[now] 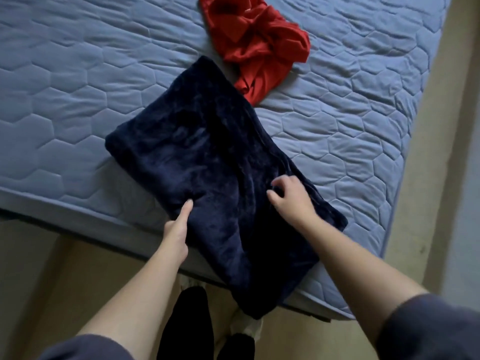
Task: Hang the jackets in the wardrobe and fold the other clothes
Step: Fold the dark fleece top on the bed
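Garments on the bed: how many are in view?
2. A folded navy garment lies at the bed's near edge; a crumpled red garment lies beyond it. More may be off-frame.

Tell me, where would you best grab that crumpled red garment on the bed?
Probably pinch the red garment at its raised, bunched folds in the middle, coming from above. It lies in a loose heap on the mattress, with no flat edge showing.

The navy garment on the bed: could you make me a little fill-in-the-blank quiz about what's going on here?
1. The navy garment lies on a quilted mattress coloured ____.
2. The crumpled garment beyond it is ____.
3. The left hand and right hand both touch the garment that is ____, not crumpled.
Missing words: blue; red; folded.
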`<state>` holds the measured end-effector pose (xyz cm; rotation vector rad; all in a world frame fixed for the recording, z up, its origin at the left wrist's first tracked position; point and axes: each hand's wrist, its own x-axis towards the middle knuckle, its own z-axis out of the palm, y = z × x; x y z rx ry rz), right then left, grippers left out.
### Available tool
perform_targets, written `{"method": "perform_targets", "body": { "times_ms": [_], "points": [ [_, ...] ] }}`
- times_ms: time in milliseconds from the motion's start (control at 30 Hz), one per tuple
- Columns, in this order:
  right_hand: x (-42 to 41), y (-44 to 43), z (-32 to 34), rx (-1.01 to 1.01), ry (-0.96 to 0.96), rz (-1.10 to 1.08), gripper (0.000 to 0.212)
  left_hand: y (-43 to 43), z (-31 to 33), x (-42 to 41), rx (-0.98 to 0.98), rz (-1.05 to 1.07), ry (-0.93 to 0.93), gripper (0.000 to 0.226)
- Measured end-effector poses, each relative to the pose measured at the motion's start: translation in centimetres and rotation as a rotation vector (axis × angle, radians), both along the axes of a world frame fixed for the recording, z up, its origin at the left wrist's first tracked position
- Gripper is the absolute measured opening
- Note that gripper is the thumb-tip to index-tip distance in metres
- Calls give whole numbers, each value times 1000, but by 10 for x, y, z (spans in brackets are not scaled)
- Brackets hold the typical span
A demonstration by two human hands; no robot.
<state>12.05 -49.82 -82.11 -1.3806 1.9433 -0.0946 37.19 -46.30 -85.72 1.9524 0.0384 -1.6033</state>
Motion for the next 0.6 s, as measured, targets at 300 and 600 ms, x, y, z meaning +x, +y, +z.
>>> {"method": "perform_targets", "body": {
  "times_ms": [300,600],
  "points": [
    [-14,-114,-45,257,-189,-116,58,5,-31,10,-56,-5,77,86],
    [0,-91,22,472,-516,-306,37,4,37,28,-112,58,142,50]
  ]
}}
